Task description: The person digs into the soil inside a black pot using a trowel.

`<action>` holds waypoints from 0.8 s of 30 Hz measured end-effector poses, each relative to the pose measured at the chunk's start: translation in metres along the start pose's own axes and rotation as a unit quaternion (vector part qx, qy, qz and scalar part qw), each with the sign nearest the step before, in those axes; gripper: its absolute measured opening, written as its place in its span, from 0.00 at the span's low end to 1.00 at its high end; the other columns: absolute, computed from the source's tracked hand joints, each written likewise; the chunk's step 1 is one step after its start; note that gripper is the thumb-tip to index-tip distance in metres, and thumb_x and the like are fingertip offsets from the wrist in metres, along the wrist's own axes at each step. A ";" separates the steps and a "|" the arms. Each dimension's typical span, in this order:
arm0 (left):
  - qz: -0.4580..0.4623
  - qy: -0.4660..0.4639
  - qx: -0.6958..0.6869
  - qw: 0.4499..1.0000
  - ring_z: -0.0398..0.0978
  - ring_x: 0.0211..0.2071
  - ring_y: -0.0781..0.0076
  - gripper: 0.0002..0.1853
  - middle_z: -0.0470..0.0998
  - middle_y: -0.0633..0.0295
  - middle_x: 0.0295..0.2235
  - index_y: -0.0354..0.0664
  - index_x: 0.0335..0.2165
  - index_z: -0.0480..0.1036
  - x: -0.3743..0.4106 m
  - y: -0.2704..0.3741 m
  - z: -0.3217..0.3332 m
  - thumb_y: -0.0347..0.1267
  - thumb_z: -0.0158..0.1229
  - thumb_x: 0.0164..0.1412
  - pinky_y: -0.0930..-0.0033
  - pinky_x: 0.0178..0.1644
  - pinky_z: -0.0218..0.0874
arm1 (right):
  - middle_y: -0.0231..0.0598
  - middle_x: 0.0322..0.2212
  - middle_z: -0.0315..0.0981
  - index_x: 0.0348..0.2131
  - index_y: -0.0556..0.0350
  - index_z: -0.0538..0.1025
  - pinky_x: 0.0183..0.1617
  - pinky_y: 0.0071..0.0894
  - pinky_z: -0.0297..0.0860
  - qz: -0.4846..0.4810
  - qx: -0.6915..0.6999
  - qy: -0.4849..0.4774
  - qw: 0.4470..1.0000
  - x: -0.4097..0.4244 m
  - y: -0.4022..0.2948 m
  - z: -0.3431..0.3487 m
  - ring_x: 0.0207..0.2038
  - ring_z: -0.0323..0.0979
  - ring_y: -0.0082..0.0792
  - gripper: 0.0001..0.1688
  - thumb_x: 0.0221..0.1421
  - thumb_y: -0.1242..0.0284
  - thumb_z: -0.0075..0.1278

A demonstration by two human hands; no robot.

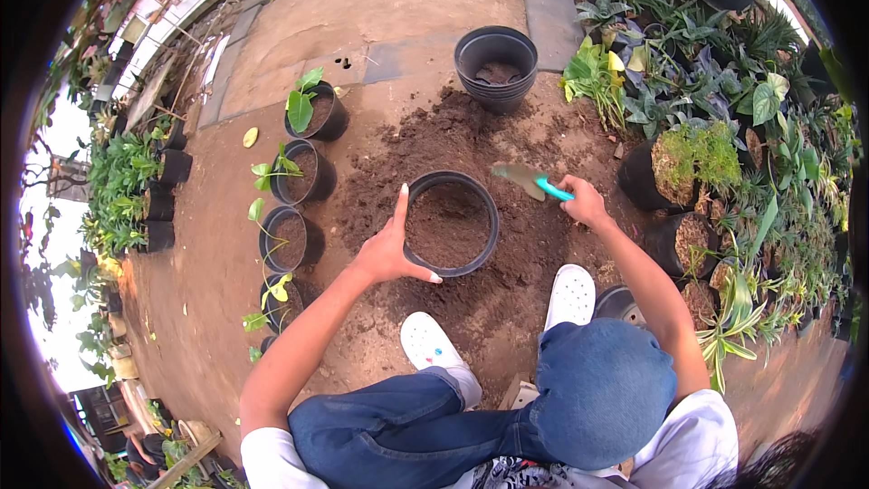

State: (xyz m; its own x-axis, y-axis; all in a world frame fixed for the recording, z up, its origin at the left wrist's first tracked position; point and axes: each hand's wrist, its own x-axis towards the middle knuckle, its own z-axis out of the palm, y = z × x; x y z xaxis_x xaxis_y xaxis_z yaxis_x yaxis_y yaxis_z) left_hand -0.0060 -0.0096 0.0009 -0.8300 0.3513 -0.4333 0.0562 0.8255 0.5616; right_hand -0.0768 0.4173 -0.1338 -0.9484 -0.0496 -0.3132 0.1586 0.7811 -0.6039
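A round black plastic pot, partly filled with dark soil, stands on the ground before me. My left hand cups its left side, thumb and forefinger spread along the rim; the other fingers are hidden. To the right of the pot, my right hand grips the turquoise handle of a garden trowel. The trowel's soil-smeared blade points left, towards the pot, over loose soil. Whether the blade touches that soil, I cannot tell.
Potted leafy seedlings line the left. Behind the soil stands a stack of black pots. Dense potted plants crowd the right. My white clogs flank the near soil; another black pot is by my right leg.
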 end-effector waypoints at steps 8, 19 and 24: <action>0.005 -0.002 -0.003 1.000 0.52 0.71 0.41 0.95 0.44 0.31 0.71 0.45 0.69 0.12 0.005 0.005 0.000 0.57 0.83 0.27 0.54 0.73 0.49 | 0.50 0.35 0.81 0.39 0.51 0.78 0.46 0.50 0.72 0.020 0.079 0.033 0.996 -0.029 0.014 0.055 0.42 0.80 0.54 0.18 0.44 0.76 0.57; 0.013 -0.006 -0.005 1.000 0.56 0.69 0.39 0.94 0.47 0.29 0.69 0.47 0.68 0.11 0.005 0.003 0.001 0.58 0.82 0.28 0.53 0.72 0.51 | 0.36 0.26 0.74 0.41 0.56 0.74 0.20 0.31 0.60 0.213 0.425 -0.113 0.872 -0.069 -0.018 0.063 0.22 0.67 0.25 0.15 0.52 0.85 0.54; 0.011 -0.004 0.020 1.000 0.59 0.67 0.37 0.94 0.52 0.28 0.68 0.52 0.68 0.10 0.009 -0.001 0.005 0.61 0.81 0.28 0.49 0.70 0.54 | 0.37 0.29 0.75 0.43 0.55 0.74 0.24 0.29 0.62 0.188 0.420 -0.141 0.877 -0.069 -0.016 0.019 0.24 0.69 0.25 0.16 0.53 0.83 0.54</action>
State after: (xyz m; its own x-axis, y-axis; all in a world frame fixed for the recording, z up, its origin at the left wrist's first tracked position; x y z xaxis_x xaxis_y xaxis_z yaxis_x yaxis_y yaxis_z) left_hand -0.0112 -0.0051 -0.0068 -0.8239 0.3730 -0.4266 0.0967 0.8344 0.5426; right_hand -0.0091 0.3967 -0.1165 -0.6989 -0.1311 -0.7031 0.7039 0.0478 -0.7087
